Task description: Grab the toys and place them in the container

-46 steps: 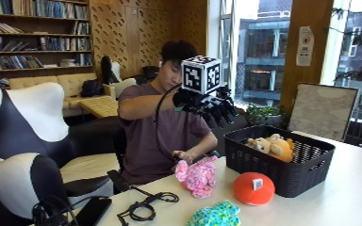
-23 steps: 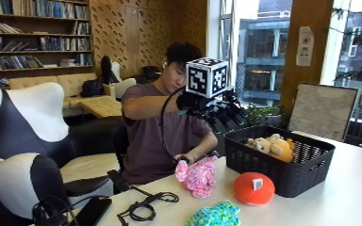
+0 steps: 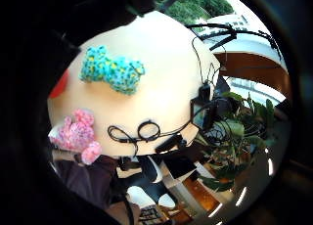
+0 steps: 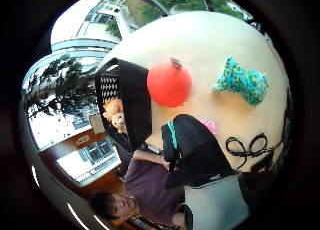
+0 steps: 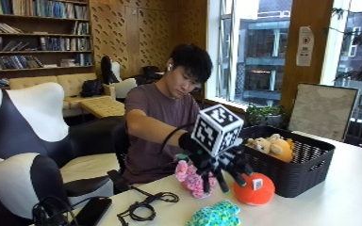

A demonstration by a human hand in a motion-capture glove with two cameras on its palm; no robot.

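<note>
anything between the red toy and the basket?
Nothing: in the outside view the red toy sits right against the black basket; the thumb side palm view shows no gap either.

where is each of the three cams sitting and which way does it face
Outside view: across the table, facing the seated person; gloved right hand hangs over the pink toy, beside the orange toy and black basket.
Little finger side palm view: looks down at the table; dark glove edges show.
Thumb side palm view: looks down too; black strap at centre.
Both palm views share the teal toy.
</note>
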